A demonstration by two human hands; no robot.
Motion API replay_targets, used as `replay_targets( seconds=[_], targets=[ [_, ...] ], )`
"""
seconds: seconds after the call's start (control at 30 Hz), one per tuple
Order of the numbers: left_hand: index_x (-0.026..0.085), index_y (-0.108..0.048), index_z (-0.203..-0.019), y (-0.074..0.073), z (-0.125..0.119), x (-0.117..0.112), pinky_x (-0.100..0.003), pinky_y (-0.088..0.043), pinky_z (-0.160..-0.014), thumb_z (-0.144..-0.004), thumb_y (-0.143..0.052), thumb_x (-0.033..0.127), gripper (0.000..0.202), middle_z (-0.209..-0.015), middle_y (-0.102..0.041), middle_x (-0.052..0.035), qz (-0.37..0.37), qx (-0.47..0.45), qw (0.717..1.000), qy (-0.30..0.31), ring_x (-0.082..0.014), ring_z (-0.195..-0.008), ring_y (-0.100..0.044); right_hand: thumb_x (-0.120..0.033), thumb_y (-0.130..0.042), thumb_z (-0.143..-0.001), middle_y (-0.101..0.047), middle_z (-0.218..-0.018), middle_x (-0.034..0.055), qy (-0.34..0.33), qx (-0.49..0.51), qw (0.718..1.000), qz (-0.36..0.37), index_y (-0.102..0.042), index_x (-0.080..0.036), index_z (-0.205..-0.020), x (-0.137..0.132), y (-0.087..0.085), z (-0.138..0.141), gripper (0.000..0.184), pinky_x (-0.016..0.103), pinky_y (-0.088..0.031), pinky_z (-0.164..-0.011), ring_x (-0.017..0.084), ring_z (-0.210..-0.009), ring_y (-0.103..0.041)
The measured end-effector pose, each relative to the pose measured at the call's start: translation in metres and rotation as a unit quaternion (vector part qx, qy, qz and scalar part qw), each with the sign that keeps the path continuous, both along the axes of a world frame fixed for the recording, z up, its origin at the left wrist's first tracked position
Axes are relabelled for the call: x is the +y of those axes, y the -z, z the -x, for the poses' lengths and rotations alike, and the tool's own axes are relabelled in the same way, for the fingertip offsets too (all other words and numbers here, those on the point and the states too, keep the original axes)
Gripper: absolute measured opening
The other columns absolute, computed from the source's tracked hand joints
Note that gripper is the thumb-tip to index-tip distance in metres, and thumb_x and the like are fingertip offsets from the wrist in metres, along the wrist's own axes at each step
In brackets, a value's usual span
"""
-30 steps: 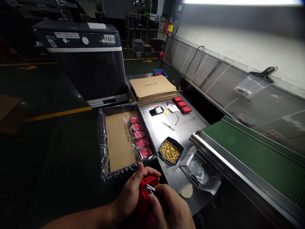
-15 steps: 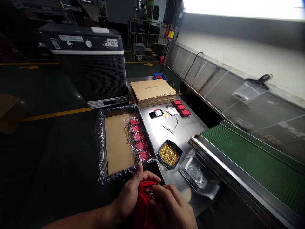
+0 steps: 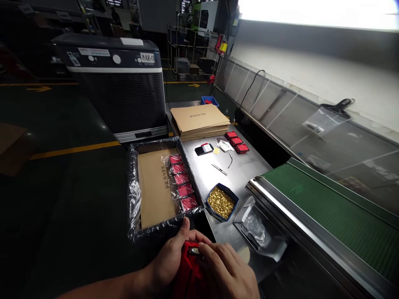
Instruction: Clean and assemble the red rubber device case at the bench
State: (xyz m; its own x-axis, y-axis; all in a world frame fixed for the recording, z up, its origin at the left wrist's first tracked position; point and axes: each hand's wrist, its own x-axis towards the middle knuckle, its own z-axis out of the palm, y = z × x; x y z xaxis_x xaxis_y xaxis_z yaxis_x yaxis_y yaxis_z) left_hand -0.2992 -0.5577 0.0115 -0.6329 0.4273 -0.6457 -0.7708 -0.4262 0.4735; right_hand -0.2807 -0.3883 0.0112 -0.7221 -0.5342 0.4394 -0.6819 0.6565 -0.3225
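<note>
My left hand (image 3: 170, 259) grips a red plastic part (image 3: 188, 270) from its left side at the bottom of the view. My right hand (image 3: 229, 272) is closed over the part's top, fingertips pinching a small metal piece (image 3: 193, 251) against it. Just ahead, a blue tray of small brass pieces (image 3: 221, 202) sits on the steel table (image 3: 240, 166). To its left, a plastic-lined box (image 3: 134, 199) holds a cardboard sheet and a row of bagged red parts (image 3: 182, 182).
A stack of cardboard sheets (image 3: 199, 118), three red parts (image 3: 237, 141), a black phone-like object (image 3: 204, 148) and tweezers (image 3: 219, 169) lie farther back. A green conveyor (image 3: 327, 207) runs along the right. A large dark cooler unit (image 3: 118, 83) stands on the floor at left.
Both hands with the red part have sunk lower in view; my right fingers have closed further over the part's top, hiding most of the metal piece.
</note>
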Motion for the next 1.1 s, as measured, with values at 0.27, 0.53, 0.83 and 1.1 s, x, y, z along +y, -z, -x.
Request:
replay_targets(
  seconds=[0.27, 0.53, 0.83, 1.1],
  targets=[
    [0.009, -0.072, -0.088, 0.003, -0.001, 0.002, -0.026, -0.047, -0.068, -0.069, -0.062, 0.085, 0.08, -0.075, -0.066, -0.0091, -0.026, -0.03, 0.999, 0.003, -0.0164, -0.068, -0.06, -0.008, -0.061, -0.092, -0.078, -0.088, 0.0097, 0.017, 0.008, 0.999, 0.029, -0.058, -0.011, -0.121, 0.006, 0.004, -0.005, 0.03, 0.029, -0.06, -0.061, 0.018, -0.071, -0.07],
    [0.01, -0.066, -0.08, 0.001, -0.001, 0.002, -0.023, -0.045, -0.066, -0.07, -0.068, 0.08, 0.071, -0.07, -0.06, -0.0045, -0.066, -0.051, 0.996, -0.01, -0.0133, -0.064, -0.056, -0.013, -0.057, -0.095, -0.078, -0.084, 0.0103, 0.016, 0.071, 0.996, 0.045, -0.067, -0.008, -0.111, -0.003, -0.008, 0.008, 0.02, 0.031, -0.055, -0.05, 0.018, -0.063, -0.066],
    [0.01, -0.066, -0.088, 0.001, -0.003, 0.001, -0.025, -0.05, -0.064, -0.097, -0.03, 0.069, 0.07, -0.074, -0.064, -0.0083, -0.095, -0.095, 0.99, -0.048, -0.0151, -0.062, -0.063, -0.03, -0.058, -0.099, -0.072, -0.082, 0.0019, 0.136, -0.079, 0.968, 0.196, -0.064, -0.022, -0.108, -0.003, -0.011, -0.008, 0.013, 0.023, -0.055, -0.063, 0.013, -0.072, -0.066],
    [0.014, -0.064, -0.092, -0.002, -0.012, 0.007, -0.033, -0.055, -0.068, -0.084, -0.053, 0.077, 0.065, -0.075, -0.066, -0.0081, -0.101, -0.204, 0.964, -0.139, -0.0244, -0.074, -0.067, -0.062, -0.039, -0.098, -0.066, -0.068, 0.0029, 0.05, -0.202, 0.862, 0.462, -0.062, -0.023, -0.083, -0.008, 0.005, -0.019, 0.047, 0.036, -0.056, -0.071, 0.02, -0.065, -0.065]
  ],
)
